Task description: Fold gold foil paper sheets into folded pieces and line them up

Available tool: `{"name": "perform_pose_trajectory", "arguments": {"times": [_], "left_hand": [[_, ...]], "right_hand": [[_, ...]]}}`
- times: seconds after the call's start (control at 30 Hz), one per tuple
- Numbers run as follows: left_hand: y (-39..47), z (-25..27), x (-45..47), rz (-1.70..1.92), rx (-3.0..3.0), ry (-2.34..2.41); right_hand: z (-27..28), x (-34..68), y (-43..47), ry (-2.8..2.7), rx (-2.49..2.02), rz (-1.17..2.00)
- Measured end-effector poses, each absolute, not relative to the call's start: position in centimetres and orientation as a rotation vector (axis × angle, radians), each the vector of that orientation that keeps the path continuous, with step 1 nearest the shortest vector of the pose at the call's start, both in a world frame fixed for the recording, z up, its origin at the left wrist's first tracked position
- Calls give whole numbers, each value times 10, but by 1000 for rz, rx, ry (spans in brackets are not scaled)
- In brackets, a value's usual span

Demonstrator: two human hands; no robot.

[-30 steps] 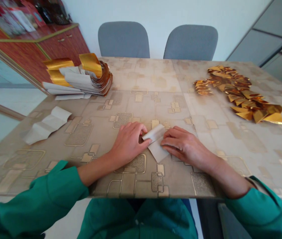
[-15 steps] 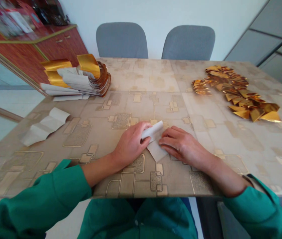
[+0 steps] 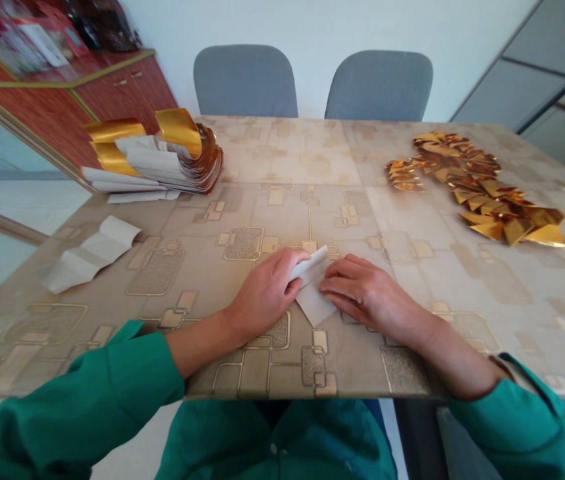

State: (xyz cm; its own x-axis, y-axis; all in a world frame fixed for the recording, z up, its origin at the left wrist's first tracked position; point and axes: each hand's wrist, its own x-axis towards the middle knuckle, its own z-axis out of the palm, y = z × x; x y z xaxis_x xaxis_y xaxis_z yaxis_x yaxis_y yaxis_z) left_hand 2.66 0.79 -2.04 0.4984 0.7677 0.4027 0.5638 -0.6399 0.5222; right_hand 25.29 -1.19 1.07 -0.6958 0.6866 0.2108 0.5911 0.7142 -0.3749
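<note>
Handling paper (image 3: 314,305) (partly hidden), both hands (image 3: 268,291) (image 3: 370,291)

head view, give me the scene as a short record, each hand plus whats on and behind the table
left hand: thumb and fingers gripping the raised fold of the pale paper
right hand: fingers on the same paper's right side
pale paper: partly folded
left side: loose creased sheet
far left: curved stack of gold-and-pale sheets
far right: folded gold pieces
behind table: two grey chairs
</note>
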Motion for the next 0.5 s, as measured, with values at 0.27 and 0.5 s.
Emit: {"name": "perform_pose_trajectory", "arguments": {"times": [0.27,0.5], "left_hand": [[-1,-10,26,625,2606,1060],[2,-8,14,433,2817,825]], "right_hand": [[13,254,-13,-2588,-982,416],[9,256,-15,-2547,-1096,371]]}}
